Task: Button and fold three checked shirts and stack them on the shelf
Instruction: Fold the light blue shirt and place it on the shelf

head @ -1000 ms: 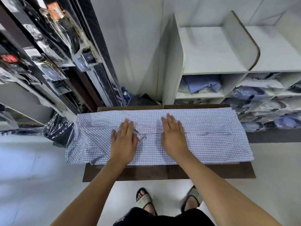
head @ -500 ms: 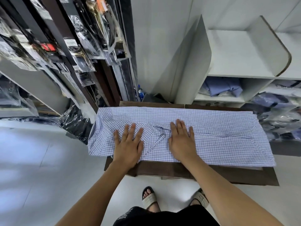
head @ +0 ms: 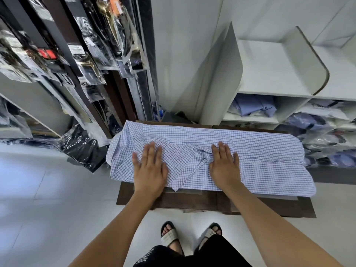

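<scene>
Your left hand (head: 149, 171) lies flat, fingers straight, on the shirt (head: 260, 157) near the table's (head: 202, 202) front edge, toward its left end. Your right hand (head: 224, 166) presses flat beside it, fingers straight, just right of a folded sleeve cuff (head: 199, 162). The shirt is spread lengthwise along the table, overhanging its left end. Beyond the back right corner stands the shelf (head: 269, 74), with folded blue shirts (head: 252, 105) in a compartment below its top.
</scene>
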